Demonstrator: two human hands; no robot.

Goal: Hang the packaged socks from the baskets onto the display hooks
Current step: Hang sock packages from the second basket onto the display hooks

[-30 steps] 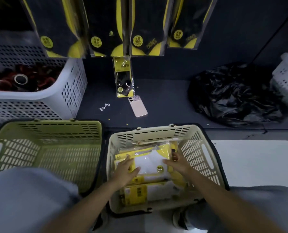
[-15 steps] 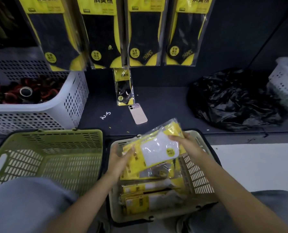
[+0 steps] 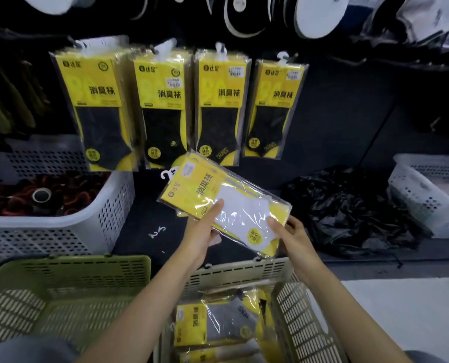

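Shop (hung sock packs (image 3: 220, 111)).

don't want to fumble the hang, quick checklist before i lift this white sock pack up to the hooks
1. Grip: left hand and right hand both hold the white sock pack: ok.
2. Hanger tab at the pack's upper-left end is bare, with no finger over it: ok.
3. Pack upright for hanging: not ok; it lies tilted, tab pointing up and left.
4. Pack clear of the beige basket: ok, held above its rim.
5. Room on a hook: cannot tell; the hanging black sock packs hide the hooks.
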